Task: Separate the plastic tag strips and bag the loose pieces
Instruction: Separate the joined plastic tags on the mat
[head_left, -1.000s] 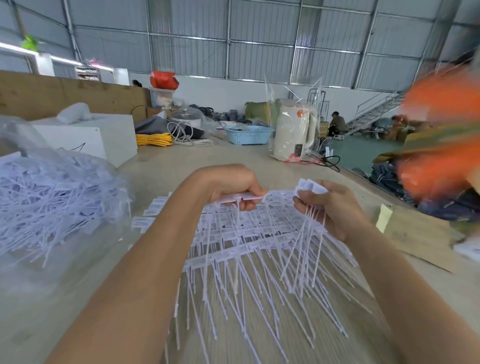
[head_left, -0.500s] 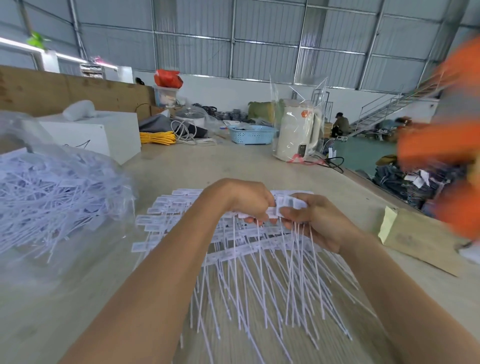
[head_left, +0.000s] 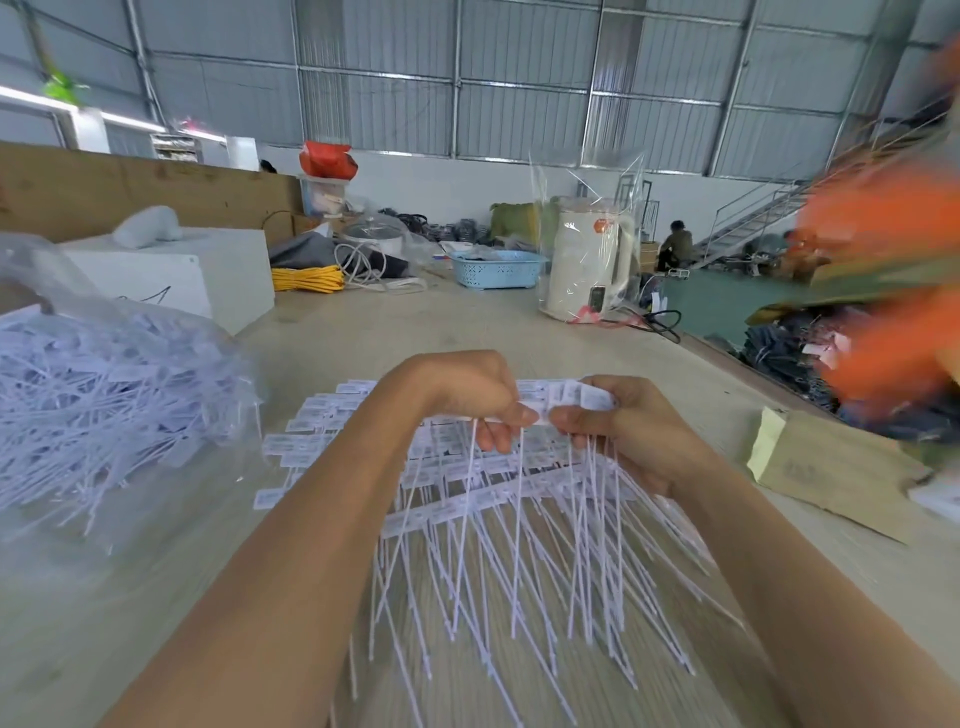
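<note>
At centre frame, the left hand and right hand, drawn together since a second earlier, pinched one plastic tag strip above the table. Another tag looked ready to break off for the clear bag at left.

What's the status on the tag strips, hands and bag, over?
Left hand and right hand both pinching one tag strip, held over the strip pile. Bag of loose pieces sits left. Nothing in the way.
</note>
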